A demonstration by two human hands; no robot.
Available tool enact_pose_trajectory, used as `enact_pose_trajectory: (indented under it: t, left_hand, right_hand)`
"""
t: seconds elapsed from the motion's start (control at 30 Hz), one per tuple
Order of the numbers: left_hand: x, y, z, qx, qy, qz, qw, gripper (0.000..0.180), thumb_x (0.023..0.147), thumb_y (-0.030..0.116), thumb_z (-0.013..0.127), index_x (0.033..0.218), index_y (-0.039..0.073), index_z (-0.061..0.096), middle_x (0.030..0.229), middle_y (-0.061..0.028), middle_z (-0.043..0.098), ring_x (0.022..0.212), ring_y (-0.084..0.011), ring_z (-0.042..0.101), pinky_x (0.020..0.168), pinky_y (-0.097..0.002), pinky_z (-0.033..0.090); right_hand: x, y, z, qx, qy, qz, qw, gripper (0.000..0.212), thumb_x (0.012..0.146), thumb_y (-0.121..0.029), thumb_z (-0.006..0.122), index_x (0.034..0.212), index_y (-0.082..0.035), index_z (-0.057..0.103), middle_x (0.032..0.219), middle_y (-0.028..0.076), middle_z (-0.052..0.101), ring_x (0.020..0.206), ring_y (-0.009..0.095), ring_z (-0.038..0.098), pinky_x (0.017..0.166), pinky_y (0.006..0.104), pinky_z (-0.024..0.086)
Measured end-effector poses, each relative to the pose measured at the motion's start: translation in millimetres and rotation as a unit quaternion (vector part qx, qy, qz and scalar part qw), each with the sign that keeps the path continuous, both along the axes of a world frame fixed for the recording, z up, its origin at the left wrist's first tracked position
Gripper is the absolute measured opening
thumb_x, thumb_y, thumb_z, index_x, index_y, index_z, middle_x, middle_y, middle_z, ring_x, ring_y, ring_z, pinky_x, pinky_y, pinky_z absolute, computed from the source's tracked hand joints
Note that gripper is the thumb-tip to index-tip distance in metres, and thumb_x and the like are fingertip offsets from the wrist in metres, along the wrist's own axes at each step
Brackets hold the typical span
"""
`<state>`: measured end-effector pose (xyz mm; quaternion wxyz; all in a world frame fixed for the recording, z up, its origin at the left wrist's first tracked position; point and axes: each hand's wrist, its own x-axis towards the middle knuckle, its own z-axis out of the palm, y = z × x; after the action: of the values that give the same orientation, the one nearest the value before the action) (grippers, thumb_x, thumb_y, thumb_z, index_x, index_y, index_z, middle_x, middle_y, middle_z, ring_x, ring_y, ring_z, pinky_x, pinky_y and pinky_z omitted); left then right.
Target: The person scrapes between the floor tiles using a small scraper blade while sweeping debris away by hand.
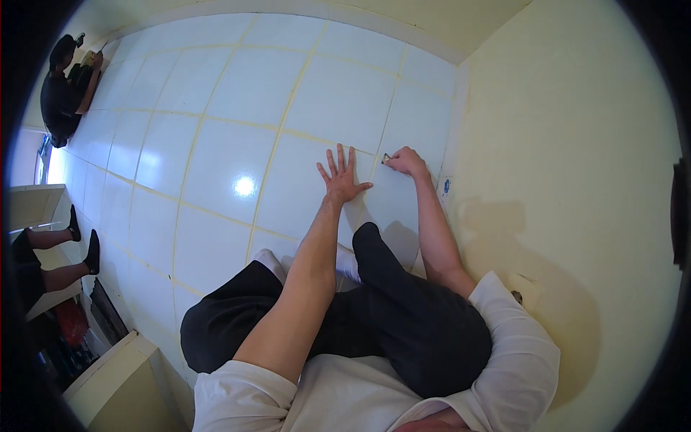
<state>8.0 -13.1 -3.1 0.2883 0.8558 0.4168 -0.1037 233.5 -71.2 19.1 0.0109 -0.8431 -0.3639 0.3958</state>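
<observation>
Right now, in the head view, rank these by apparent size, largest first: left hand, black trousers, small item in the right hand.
1. Black trousers
2. Left hand
3. Small item in the right hand

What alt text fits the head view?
A right hand pinches a small object close to a white tiled floor, the left hand spread on it. The wearer sits beside a cream wall; another person and someone's legs show at far left.

No legible txt or nos., AFAICT
</observation>
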Motion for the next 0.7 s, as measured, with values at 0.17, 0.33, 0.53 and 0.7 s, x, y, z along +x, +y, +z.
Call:
enact_pose_trajectory:
  t: [0.17, 0.33, 0.53, 0.7]
  left_hand:
    - [-3, 2, -2, 0.005, 0.005, 0.000, 1.000, 0.130, 0.069, 0.076, 0.069, 0.159, 0.022, -0.008, 0.164, -0.0143, -0.020, 0.147, -0.0432, -0.023, 0.108, -0.0732, -0.013]
    - [0, 3, -1, -0.003, 0.003, -0.002, 1.000, 0.130, 0.070, 0.075, 0.070, 0.159, 0.023, -0.009, 0.164, -0.0138, -0.021, 0.147, -0.0436, -0.023, 0.108, -0.0739, -0.013]
    - [3, 5, 9, -0.011, 0.007, -0.006, 1.000, 0.132, 0.068, 0.069, 0.076, 0.159, 0.023, -0.009, 0.164, -0.0179, -0.015, 0.148, -0.0450, -0.020, 0.108, -0.0755, -0.008]
    - [20, 42, 31, 0.099, 0.123, -0.168, 0.973, 0.103, 0.077, 0.057, 0.075, 0.154, 0.016, 0.021, 0.161, -0.0226, 0.015, 0.146, -0.0448, 0.018, 0.111, -0.0718, 0.011]
  right_hand:
    - [8, -3, -1, -0.009, 0.010, 0.001, 1.000, 0.039, 0.076, -0.043, 0.074, 0.102, -0.014, 0.078, 0.099, 0.011, 0.075, 0.093, 0.027, 0.072, 0.083, 0.0403, 0.055]
    - [27, -9, 3, -0.034, -0.024, -0.009, 0.999, 0.037, 0.077, -0.043, 0.073, 0.099, -0.014, 0.078, 0.103, 0.010, 0.075, 0.097, 0.027, 0.071, 0.084, 0.0401, 0.055]
    - [16, -7, 13, -0.022, -0.043, -0.025, 0.999, 0.033, 0.078, -0.042, 0.072, 0.098, -0.016, 0.079, 0.103, 0.010, 0.075, 0.096, 0.028, 0.071, 0.084, 0.0408, 0.055]
    - [6, 2, 27, -0.015, -0.037, -0.029, 0.999, 0.032, 0.076, -0.039, 0.072, 0.098, -0.016, 0.078, 0.104, 0.011, 0.074, 0.096, 0.029, 0.071, 0.085, 0.0419, 0.056]
